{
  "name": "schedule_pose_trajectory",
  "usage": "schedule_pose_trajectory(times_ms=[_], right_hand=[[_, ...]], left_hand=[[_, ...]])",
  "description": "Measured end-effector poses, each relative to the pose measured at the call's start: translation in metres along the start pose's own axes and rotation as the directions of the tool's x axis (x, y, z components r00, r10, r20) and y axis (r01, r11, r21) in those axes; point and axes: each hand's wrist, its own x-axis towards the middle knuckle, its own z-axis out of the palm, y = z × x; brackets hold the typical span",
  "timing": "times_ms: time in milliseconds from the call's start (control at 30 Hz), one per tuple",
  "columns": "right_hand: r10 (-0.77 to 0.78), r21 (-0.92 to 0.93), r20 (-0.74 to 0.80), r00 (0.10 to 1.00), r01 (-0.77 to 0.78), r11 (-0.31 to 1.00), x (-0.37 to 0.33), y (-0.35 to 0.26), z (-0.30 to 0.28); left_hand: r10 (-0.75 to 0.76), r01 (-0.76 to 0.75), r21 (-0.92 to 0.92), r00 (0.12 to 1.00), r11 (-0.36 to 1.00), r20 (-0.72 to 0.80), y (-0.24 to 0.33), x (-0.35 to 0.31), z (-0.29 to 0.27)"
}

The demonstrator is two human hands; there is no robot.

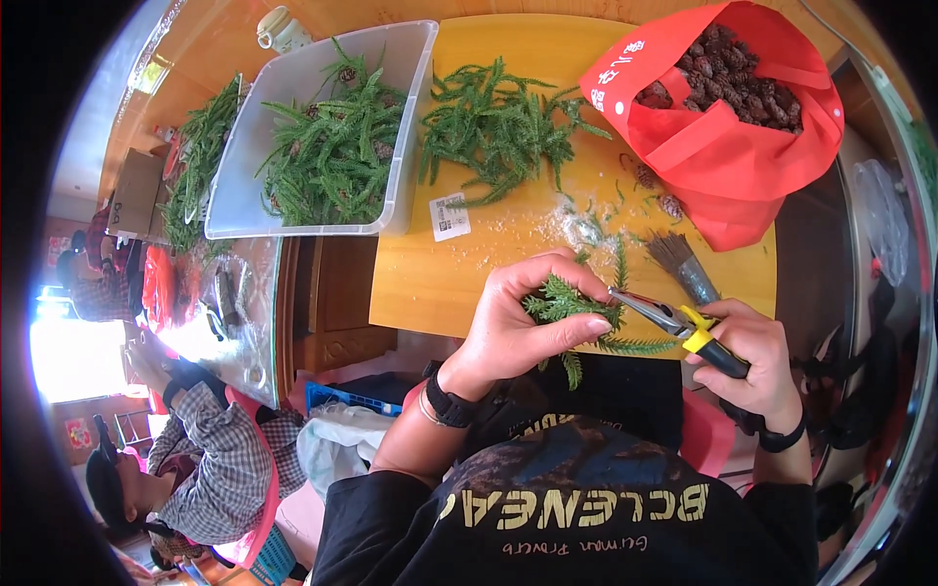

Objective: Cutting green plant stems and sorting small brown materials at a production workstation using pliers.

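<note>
Over the front edge of the yellow table (430, 283), my left hand (532, 317) pinches a small bunch of green artificial pine sprigs (567, 305) between thumb and fingers. My right hand (750, 363) is wrapped round the yellow-and-black handles of long-nose pliers (674, 320). The pliers' tips meet the bunch beside my left fingertips; what exactly lies between the jaws is too small to make out. Just beyond the pliers lies a bundle of thin brown wire-like stems (684, 266) in a clear wrap.
A clear plastic bin (399, 186) of green sprigs and pine cones stands at the far left. Beside it lies a loose sprig pile (493, 127). A red bag (723, 166) of pine cones (733, 83) sits far right. White flakes (581, 227) dot the table. Another person (215, 469) sits left.
</note>
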Motion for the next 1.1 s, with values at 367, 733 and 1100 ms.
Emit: schedule_pose_trajectory(times_ms=[367,733,1100], right_hand=[[-0.039,0.029,0.027,0.999,0.039,0.999,-0.005,0.002,-0.005],[0.047,0.276,0.265,0.963,-0.122,0.953,-0.009,0.007,-0.022],[0.087,0.361,0.669,0.738,-0.425,0.830,-0.002,0.001,-0.037]], left_hand=[[0.034,-0.032,-0.028,0.998,0.999,0.052,-0.006,0.002,-0.005],[0.114,-0.130,0.106,0.984,0.986,0.139,-0.003,0.010,-0.009],[0.208,-0.226,0.055,0.951,0.972,0.231,0.001,0.011,-0.008]])
